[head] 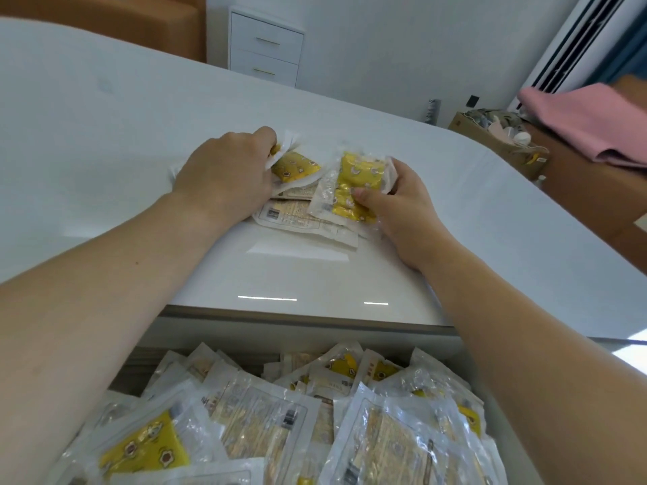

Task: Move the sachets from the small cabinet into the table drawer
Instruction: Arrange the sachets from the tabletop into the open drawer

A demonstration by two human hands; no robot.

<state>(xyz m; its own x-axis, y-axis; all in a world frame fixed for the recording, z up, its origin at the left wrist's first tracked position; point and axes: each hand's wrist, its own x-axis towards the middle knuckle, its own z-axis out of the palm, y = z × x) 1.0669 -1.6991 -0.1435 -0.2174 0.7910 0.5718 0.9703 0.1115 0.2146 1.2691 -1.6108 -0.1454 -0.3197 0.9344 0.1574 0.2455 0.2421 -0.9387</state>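
Observation:
A small pile of clear and yellow sachets (pixel 304 218) lies on the white table (pixel 122 141). My left hand (pixel 227 173) grips a sachet with a yellow print (pixel 296 166) at the pile's left. My right hand (pixel 395 201) pinches another yellow sachet (pixel 353 183) at the pile's right, thumb on top. Below the table's front edge the table drawer (pixel 465 365) stands pulled out, heaped with several sachets (pixel 280 414). The small white cabinet (pixel 266 47) with two drawers stands against the far wall, both drawers shut.
A pink cloth (pixel 588 124) lies on a brown surface at the right. Beside it is a cardboard box (pixel 497 134) of odds and ends. An air conditioner unit (pixel 577 40) stands at the back right. A brown box (pixel 105 22) sits at the back left.

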